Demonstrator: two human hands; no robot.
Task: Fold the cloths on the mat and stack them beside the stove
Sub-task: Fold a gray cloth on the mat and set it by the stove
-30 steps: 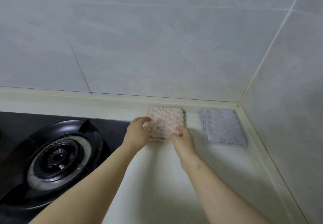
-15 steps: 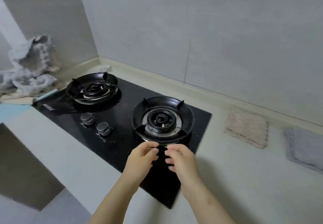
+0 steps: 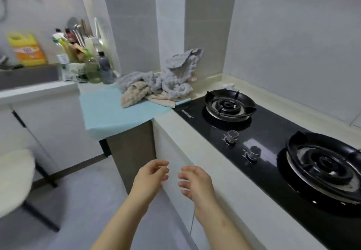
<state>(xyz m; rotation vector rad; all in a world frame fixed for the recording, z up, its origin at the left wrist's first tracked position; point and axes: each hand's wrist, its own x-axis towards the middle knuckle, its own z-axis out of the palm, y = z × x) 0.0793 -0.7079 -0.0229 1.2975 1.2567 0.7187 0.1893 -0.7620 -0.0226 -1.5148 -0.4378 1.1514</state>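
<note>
From my head camera, my left hand (image 3: 151, 177) and my right hand (image 3: 195, 184) were both out in front of me, close together but not touching. The fingers of each were loosely curled and a bit spread. They held nothing. They hung in the air just off the front edge of the counter (image 3: 195, 138), over the floor.

The cloths (image 3: 156, 84) were far ahead of my hands and a little to the left. They lay in a messy heap, grey ones and pinkish ones all mixed up. None of them looked folded. Most of the heap sat on the back part of the blue mat (image 3: 109, 111), and one pink edge hung over toward the stove (image 3: 273, 142). The front part of the mat was bare.

The stove was ahead and to the right of my right hand, with two knobs (image 3: 242, 144) nearest to me.

I could not see any stack of folded cloths in this picture. The place on the far right side of the stove was out of view, so I could not tell how many were done.

I think a lot was left. The heap was big. My hands were free, so I think the next job was to reach for one cloth from the heap.
</note>
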